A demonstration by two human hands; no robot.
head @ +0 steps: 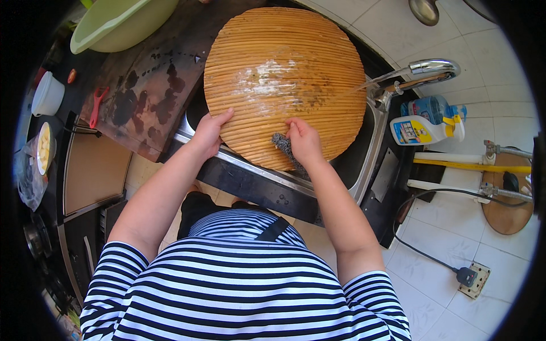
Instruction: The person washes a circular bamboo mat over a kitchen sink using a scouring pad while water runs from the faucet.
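Note:
A round board of straw-coloured reed or stalk strips (256, 51) lies across the sink (370, 145), its surface wet and shiny, with dark stains right of its middle. My left hand (209, 133) grips its lower left rim, thumb on top and the fingers partly hidden beneath. In my right hand (303, 140) is a grey scouring pad (282, 143), pressed on the board near its lower edge; part of the pad is hidden by the hand. From the chrome faucet (433, 68) a stream of water runs onto the board's right side.
Left of the sink lies a wet wooden board (145, 102) with a red peeler (99, 106) on it. A green basin (123, 25) stands behind. Bottles, including a spray bottle (420, 130), sit right of the sink, near a black cable (422, 251) and wall socket (475, 279).

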